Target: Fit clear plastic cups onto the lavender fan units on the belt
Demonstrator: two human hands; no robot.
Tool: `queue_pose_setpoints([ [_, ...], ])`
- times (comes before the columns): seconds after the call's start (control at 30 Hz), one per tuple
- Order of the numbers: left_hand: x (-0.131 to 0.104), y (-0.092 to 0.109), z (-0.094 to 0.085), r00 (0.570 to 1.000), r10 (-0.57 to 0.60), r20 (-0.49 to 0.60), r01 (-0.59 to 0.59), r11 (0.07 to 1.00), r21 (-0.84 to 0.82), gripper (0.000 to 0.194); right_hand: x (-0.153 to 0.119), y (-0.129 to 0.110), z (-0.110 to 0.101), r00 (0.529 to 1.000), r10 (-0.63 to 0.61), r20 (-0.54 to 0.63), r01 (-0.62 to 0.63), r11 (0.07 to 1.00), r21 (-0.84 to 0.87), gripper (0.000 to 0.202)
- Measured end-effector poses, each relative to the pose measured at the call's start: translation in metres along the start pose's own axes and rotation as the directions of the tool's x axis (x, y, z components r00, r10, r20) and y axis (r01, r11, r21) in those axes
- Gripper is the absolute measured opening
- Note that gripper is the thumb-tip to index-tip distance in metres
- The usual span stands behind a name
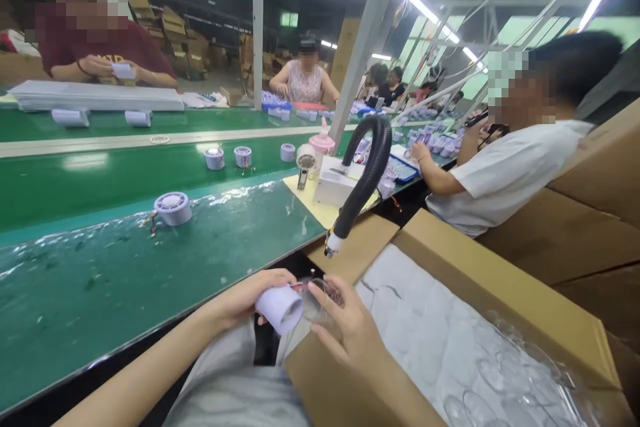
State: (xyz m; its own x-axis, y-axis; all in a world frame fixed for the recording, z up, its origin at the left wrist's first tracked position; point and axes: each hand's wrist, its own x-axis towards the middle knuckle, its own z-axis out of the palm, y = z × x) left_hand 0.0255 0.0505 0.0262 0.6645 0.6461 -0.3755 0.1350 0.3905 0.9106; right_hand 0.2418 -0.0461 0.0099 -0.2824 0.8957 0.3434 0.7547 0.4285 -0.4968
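Head view: my left hand (257, 291) is closed around a lavender cup (280, 310), gripping it tilted, its open end toward my right hand (350, 330). My right hand pinches a clear cover (316, 303) between thumb and fingers, just beside the cup's mouth; whether the two touch, I cannot tell. Thin wires (299, 286) show at the cup's upper edge. Both pieces are held over my lap, off the near edge of the green table (215, 257). Just above my hands hangs the white tip of a black hose (367, 180). To my right, an open carton (480, 260) contains a white liner (415, 310) and more clear discs (505, 373). On the table, left of the hose, a lavender fan (173, 209) sits upright, wires trailing from its side.
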Motion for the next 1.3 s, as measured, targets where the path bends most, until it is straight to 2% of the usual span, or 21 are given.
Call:
queue_pose_setpoints([
  [0.03, -0.002, -0.005, 0.007, 0.999, 0.014, 0.03, -0.017, 0.996, 0.09, 0.03, 0.004, -0.004, 0.002, 1.0, -0.006, 0.006, 0.006, 0.998, -0.062, 0.055],
  [0.1, -0.007, -0.011, 0.014, 0.99, 0.13, 0.06, -0.143, 0.939, 0.312, 0.022, 0.009, -0.008, 0.004, 0.998, 0.02, 0.067, -0.011, 0.991, -0.13, 0.047],
  [0.2, -0.016, -0.012, 0.014, 0.937, 0.339, 0.086, -0.328, 0.765, 0.554, 0.016, 0.012, -0.012, 0.002, 0.974, 0.072, 0.216, -0.067, 0.997, -0.032, 0.034],
  [0.27, -0.02, -0.014, 0.012, 0.916, 0.395, 0.071, -0.355, 0.715, 0.603, 0.017, 0.011, -0.016, -0.001, 0.953, 0.12, 0.28, -0.158, 0.98, 0.119, 0.023],
  [0.33, -0.021, -0.02, 0.011, 0.904, 0.427, 0.03, -0.356, 0.71, 0.607, 0.027, 0.01, -0.02, -0.005, 0.933, 0.183, 0.309, -0.27, 0.926, 0.265, 0.006],
  [0.37, -0.021, -0.025, 0.011, 0.895, 0.447, 0.011, -0.36, 0.706, 0.61, 0.037, 0.01, -0.022, -0.006, 0.925, 0.216, 0.311, -0.316, 0.894, 0.318, 0.006],
  [0.47, -0.016, -0.04, 0.01, 0.855, 0.519, 0.015, -0.408, 0.653, 0.638, 0.065, 0.009, -0.022, -0.007, 0.915, 0.305, 0.263, -0.393, 0.815, 0.426, 0.027],
  [0.57, -0.012, -0.049, 0.01, 0.834, 0.545, 0.089, -0.468, 0.611, 0.638, 0.068, 0.009, -0.018, -0.006, 0.902, 0.383, 0.2, -0.427, 0.721, 0.546, 0.032],
  [0.67, -0.014, -0.05, 0.012, 0.869, 0.477, 0.134, -0.466, 0.695, 0.547, 0.068, 0.01, -0.013, -0.004, 0.872, 0.452, 0.188, -0.45, 0.589, 0.671, 0.035],
  [0.73, -0.017, -0.048, 0.015, 0.902, 0.418, 0.107, -0.419, 0.789, 0.449, 0.067, 0.009, -0.011, -0.004, 0.866, 0.455, 0.209, -0.447, 0.517, 0.73, 0.034],
  [0.77, -0.019, -0.047, 0.016, 0.918, 0.39, 0.077, -0.388, 0.835, 0.39, 0.066, 0.008, -0.01, -0.004, 0.878, 0.425, 0.221, -0.436, 0.517, 0.737, 0.029],
  [0.83, -0.023, -0.045, 0.019, 0.943, 0.332, 0.02, -0.326, 0.911, 0.254, 0.065, 0.004, -0.01, -0.005, 0.922, 0.316, 0.223, -0.379, 0.624, 0.683, 0.018],
  [0.9, -0.026, -0.044, 0.021, 0.959, 0.282, -0.004, -0.278, 0.949, 0.151, 0.062, -0.001, -0.011, -0.007, 0.959, 0.199, 0.201, -0.279, 0.774, 0.568, 0.031],
  [0.97, -0.029, -0.044, 0.02, 0.966, 0.26, 0.0, -0.258, 0.958, 0.128, 0.06, -0.005, -0.013, -0.008, 0.974, 0.137, 0.178, -0.208, 0.853, 0.479, 0.035],
  [1.07, -0.031, -0.043, 0.018, 0.96, 0.276, 0.043, -0.279, 0.948, 0.156, 0.065, -0.007, -0.015, -0.009, 0.978, 0.12, 0.17, -0.187, 0.862, 0.471, 0.035],
  [1.2, -0.033, -0.041, 0.016, 0.927, 0.357, 0.118, -0.372, 0.915, 0.154, 0.072, -0.008, -0.016, -0.011, 0.968, 0.14, 0.211, -0.235, 0.805, 0.545, 0.038],
  [1.3, -0.035, -0.04, 0.015, 0.91, 0.392, 0.135, -0.412, 0.892, 0.187, 0.074, -0.009, -0.016, -0.012, 0.951, 0.175, 0.255, -0.298, 0.737, 0.606, 0.041],
])
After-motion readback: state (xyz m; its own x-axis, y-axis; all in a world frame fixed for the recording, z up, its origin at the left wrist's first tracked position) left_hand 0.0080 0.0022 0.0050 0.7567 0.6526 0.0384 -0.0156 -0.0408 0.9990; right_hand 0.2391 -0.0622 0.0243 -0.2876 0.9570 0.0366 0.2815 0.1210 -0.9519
